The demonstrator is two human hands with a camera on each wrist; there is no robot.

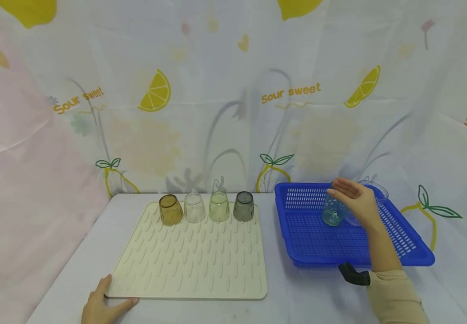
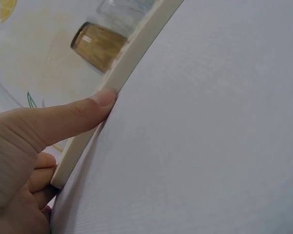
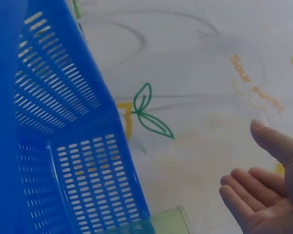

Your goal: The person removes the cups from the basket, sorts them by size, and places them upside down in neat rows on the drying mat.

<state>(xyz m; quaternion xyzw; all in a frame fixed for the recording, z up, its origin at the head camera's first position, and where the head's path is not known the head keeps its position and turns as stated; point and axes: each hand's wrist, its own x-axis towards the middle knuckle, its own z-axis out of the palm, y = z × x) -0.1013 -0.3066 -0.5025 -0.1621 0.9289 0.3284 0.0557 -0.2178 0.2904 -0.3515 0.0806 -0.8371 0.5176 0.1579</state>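
My left hand (image 1: 100,303) grips the near left corner of a cream ribbed drying mat (image 1: 201,263). Its thumb (image 2: 95,105) presses the front edge while the fingers curl along the left side. Over a blue plastic basket (image 1: 318,261), my right hand (image 1: 359,202) is raised with fingers extended and nothing in it. Partly behind that hand, a blue-green glass (image 1: 332,213) stands in the basket; a greenish rim of a glass (image 3: 173,222) shows in the right wrist view. Another clear glass (image 1: 375,186) is partly hidden by the hand.
Along the mat's back edge stand upside-down glasses: amber (image 1: 171,210), clear (image 1: 194,208), pale green (image 1: 219,207) and grey (image 1: 243,207). A white cloth-covered table (image 1: 233,312) lies beneath. Behind hangs a lemon-print curtain (image 1: 233,135).
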